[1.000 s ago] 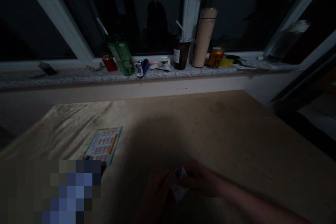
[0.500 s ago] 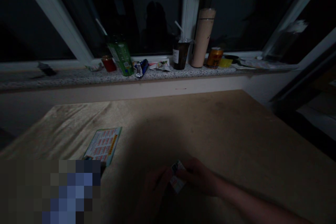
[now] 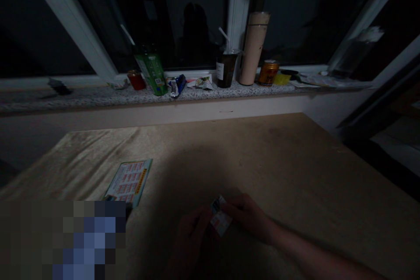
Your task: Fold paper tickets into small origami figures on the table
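Note:
A small white printed card [image 3: 222, 222] with a dark patch near its top and some reddish print is held between both hands, tilted, over the table's near part. My left hand [image 3: 194, 232], deep in shadow, is closed on its left edge with the thumb along it. My right hand [image 3: 248, 215] pinches the upper right edge between thumb and fingers. Whether the card is folded or a flat packet, I cannot tell in the dim light.
A printed sheet or booklet [image 3: 128, 182] lies on the brown-covered table [image 3: 278, 166] to the left. A pixelated patch hides the lower left corner. Along the granite sill [image 3: 111, 97] stand a green bottle [image 3: 152, 74], drink cup [image 3: 225, 70], pink flask [image 3: 254, 48] and orange can [image 3: 269, 73].
The card has shifted slightly up and turned a little, with more of its dark patch showing. My right thumb has drawn back toward the card's right edge.

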Available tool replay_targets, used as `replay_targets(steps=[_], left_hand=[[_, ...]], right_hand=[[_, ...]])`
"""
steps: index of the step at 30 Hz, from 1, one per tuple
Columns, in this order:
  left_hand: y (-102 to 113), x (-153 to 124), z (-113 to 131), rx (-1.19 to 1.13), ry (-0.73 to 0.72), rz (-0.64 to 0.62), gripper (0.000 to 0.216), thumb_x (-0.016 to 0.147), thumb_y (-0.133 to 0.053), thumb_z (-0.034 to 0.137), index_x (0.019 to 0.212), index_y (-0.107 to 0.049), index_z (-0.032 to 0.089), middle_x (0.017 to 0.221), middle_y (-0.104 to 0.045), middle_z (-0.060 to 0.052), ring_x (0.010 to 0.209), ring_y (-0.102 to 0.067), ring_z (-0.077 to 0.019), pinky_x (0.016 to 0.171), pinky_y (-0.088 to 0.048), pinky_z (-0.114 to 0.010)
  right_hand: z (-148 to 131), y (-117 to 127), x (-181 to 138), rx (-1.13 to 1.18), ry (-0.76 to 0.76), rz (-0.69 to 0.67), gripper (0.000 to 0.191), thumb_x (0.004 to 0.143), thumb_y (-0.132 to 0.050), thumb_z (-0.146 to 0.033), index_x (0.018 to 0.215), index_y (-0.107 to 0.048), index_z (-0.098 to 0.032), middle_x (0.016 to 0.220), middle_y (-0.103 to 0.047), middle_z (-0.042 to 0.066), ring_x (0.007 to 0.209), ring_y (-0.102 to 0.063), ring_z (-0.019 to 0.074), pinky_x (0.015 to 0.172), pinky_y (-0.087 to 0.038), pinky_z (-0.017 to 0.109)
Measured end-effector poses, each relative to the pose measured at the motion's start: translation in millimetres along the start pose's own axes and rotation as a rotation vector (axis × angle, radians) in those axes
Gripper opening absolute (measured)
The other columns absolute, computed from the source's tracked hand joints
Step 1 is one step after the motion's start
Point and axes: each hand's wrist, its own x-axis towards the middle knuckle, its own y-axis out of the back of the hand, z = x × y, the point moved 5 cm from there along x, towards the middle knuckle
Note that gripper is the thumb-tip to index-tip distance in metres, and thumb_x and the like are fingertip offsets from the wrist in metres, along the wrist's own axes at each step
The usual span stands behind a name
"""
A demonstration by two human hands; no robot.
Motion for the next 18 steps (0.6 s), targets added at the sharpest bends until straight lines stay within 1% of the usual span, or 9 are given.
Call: replay_targets(steps=[1,2,3,6,8,10,14,15,18], left_hand=[[3,1,-3,-0.005,0.021,0.047,0.048,0.073,-0.055,0.063,0.075,-0.067,0.017,0.077,-0.065,-0.004,0.078,-0.058,-0.0238,0.072,-0.045,-0.028],[4,2,-5,-0.015,0.027,0.061,0.05,0.072,-0.056,0.063,0.082,-0.067,0.016,0.085,-0.066,-0.005,0.084,-0.058,-0.0248,0.075,-0.044,-0.029],[1,2,-5,-0.015,0.017,-0.003,0.049,0.072,-0.056,0.062,0.085,-0.068,0.016,0.087,-0.066,-0.006,0.085,-0.058,-0.0249,0.075,-0.044,-0.028],[-6,2,1,0.035,-0.025,-0.156,0.045,0.077,-0.052,0.058,0.072,-0.067,0.016,0.071,-0.063,-0.003,0.072,-0.057,-0.0218,0.065,-0.043,-0.025],[-9,2,7,0.043,-0.055,-0.185,0.045,0.081,-0.049,0.055,0.064,-0.064,0.016,0.063,-0.06,0.0,0.065,-0.054,-0.0191,0.059,-0.04,-0.023],[-9,2,12,0.022,-0.083,-0.184,0.046,0.083,-0.046,0.053,0.062,-0.062,0.016,0.061,-0.059,0.0,0.063,-0.054,-0.0181,0.058,-0.039,-0.022],[-10,1,10,0.03,-0.067,-0.2,0.048,0.084,-0.044,0.055,0.069,-0.068,0.017,0.069,-0.065,-0.001,0.073,-0.058,-0.0217,0.068,-0.042,-0.025],[-9,1,7,0.046,-0.047,-0.185,0.049,0.083,-0.045,0.057,0.072,-0.069,0.017,0.073,-0.067,-0.002,0.077,-0.059,-0.0231,0.071,-0.043,-0.026],[-2,-2,0,0.055,0.009,-0.073,0.053,0.079,-0.046,0.064,0.086,-0.07,0.016,0.089,-0.067,-0.005,0.09,-0.058,-0.0256,0.08,-0.043,-0.028]], right_hand=[[0,0,0,-0.005,-0.005,-0.009,0.051,0.083,-0.052,-0.057,0.061,-0.062,-0.012,0.052,-0.044,-0.004,0.047,-0.032,0.0062,0.045,-0.028,0.019],[1,-1,0,-0.007,-0.014,-0.023,0.051,0.083,-0.051,-0.057,0.062,-0.062,-0.012,0.053,-0.044,-0.004,0.047,-0.032,0.0063,0.045,-0.027,0.019],[1,-1,-1,-0.006,-0.028,-0.038,0.05,0.083,-0.052,-0.057,0.063,-0.062,-0.012,0.054,-0.044,-0.004,0.047,-0.032,0.0063,0.045,-0.028,0.02],[0,-1,0,-0.017,-0.047,-0.059,0.051,0.082,-0.052,-0.058,0.062,-0.061,-0.012,0.054,-0.044,-0.004,0.048,-0.033,0.0062,0.046,-0.029,0.02],[-2,-2,1,-0.044,-0.03,-0.063,0.052,0.082,-0.052,-0.058,0.059,-0.059,-0.013,0.052,-0.042,-0.005,0.047,-0.032,0.006,0.045,-0.029,0.019],[-5,-3,1,-0.071,0.0,-0.064,0.052,0.082,-0.052,-0.058,0.057,-0.058,-0.013,0.05,-0.041,-0.005,0.046,-0.032,0.006,0.044,-0.03,0.019],[-10,-6,-1,-0.095,0.055,-0.066,0.05,0.084,-0.051,-0.057,0.062,-0.062,-0.013,0.054,-0.047,-0.003,0.049,-0.04,0.0071,0.048,-0.035,0.019],[-11,-8,-3,-0.099,0.064,-0.079,0.048,0.084,-0.051,-0.056,0.066,-0.063,-0.013,0.056,-0.049,-0.003,0.051,-0.042,0.0077,0.049,-0.036,0.019],[-12,-11,-6,-0.134,0.073,-0.103,0.048,0.087,-0.046,-0.055,0.071,-0.063,-0.013,0.06,-0.053,-0.001,0.055,-0.046,0.0092,0.051,-0.038,0.019]])
